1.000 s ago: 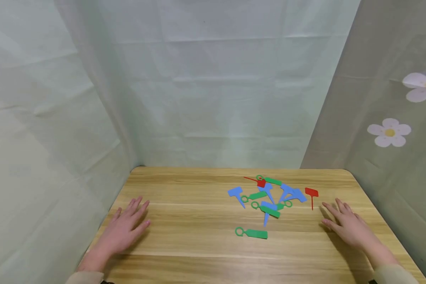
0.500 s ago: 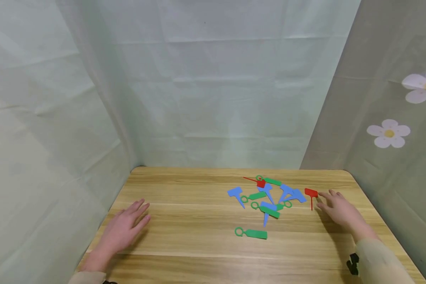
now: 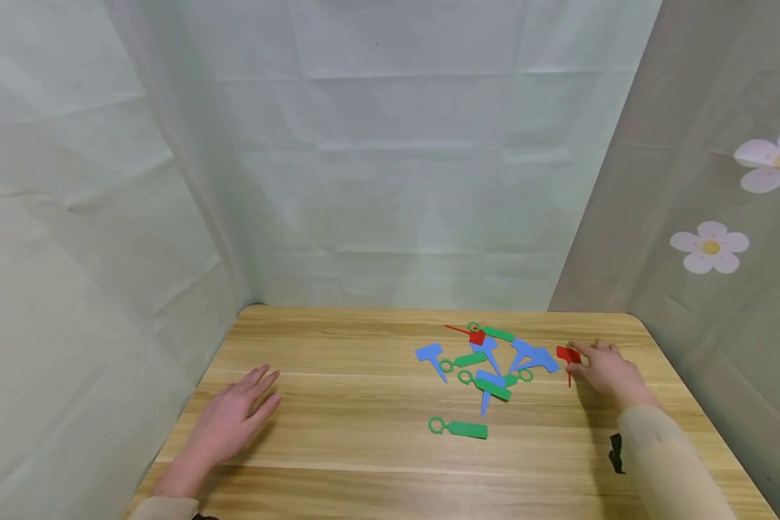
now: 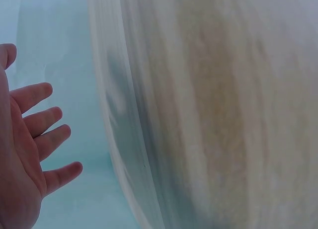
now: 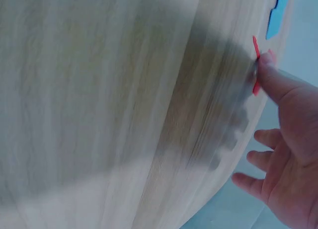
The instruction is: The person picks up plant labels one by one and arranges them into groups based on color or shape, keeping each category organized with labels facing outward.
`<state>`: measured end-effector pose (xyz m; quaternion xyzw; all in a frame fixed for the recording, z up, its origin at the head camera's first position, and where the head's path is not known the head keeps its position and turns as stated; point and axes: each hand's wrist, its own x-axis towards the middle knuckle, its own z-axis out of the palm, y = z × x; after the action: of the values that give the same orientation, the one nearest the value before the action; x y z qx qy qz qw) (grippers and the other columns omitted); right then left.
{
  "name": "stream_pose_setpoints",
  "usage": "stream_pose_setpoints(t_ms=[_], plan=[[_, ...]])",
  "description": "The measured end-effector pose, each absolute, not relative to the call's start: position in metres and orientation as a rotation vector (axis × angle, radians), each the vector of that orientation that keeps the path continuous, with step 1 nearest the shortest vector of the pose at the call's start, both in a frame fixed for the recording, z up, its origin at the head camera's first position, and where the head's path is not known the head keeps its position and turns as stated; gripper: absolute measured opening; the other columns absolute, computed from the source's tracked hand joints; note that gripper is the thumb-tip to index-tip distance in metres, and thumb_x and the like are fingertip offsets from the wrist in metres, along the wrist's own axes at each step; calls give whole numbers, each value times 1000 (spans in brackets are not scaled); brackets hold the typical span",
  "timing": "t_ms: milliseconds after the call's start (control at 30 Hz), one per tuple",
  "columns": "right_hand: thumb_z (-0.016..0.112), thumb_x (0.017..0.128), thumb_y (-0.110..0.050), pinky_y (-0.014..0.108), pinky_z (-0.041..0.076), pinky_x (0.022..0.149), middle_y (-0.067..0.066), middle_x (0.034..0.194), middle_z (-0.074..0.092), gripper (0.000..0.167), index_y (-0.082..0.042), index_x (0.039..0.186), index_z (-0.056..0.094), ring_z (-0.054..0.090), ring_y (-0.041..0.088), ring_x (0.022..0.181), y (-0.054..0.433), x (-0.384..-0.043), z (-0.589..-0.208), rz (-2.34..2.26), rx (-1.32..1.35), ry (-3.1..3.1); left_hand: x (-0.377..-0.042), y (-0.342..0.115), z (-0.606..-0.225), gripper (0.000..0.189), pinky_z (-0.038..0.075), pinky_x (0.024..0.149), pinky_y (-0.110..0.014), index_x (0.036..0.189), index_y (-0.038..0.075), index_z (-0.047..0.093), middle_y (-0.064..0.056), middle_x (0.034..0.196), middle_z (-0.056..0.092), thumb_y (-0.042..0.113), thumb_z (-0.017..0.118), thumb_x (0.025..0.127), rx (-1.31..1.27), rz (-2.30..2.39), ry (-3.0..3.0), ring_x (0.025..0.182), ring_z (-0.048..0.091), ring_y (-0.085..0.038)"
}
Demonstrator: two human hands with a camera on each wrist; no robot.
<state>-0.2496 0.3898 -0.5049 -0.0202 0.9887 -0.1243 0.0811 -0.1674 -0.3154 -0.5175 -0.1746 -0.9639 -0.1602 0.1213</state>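
My right hand (image 3: 603, 368) reaches over a red T-shaped plant label (image 3: 565, 354) on the right part of the table. Its index fingertip lies at the label's top edge and the thumb at its lower side, with the red head between them. In the right wrist view the thumb covers part of the red label (image 5: 257, 87), and the other fingers are spread. My left hand (image 3: 230, 419) hovers over the table's left side, fingers spread, holding nothing. Left of the red label lie blue T-shaped labels (image 3: 546, 360) and green ring-ended labels (image 3: 492, 388), some overlapping.
The wooden table (image 3: 338, 448) has rounded far corners. Another red label (image 3: 477, 337) lies at the back of the group, and one green label (image 3: 468, 430) lies nearer the front. Pale curtains (image 3: 390, 180) hang behind and beside the table.
My right hand has moved left and forward from the table's right side to the red label, bringing thumb and index finger around its head. The left hand stays nearly still; the labels lie as before.
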Motion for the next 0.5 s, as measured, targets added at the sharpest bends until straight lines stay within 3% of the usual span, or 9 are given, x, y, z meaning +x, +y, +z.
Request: stream_pose_setpoints(t_ms=[267,500], plan=[[71,103,-44,85,41,95,51,154,27,73,-6,159,46,25,73,138,383,-257,-499,-374,89,2876,-168,-315,-518,52,42,109,-74,151,2,61,-25,158,51,33,63,109,-503,-487,-2832,141,53,-47],[80,97,-38,81,44,88,43,141,51,61,-7,145,57,41,63,122,384,-260,-499,-448,146,2880,-170,-313,-520,51,47,106,-71,149,2,63,-26,155,54,32,66,107,-526,-496,-2795,136,58,-48]])
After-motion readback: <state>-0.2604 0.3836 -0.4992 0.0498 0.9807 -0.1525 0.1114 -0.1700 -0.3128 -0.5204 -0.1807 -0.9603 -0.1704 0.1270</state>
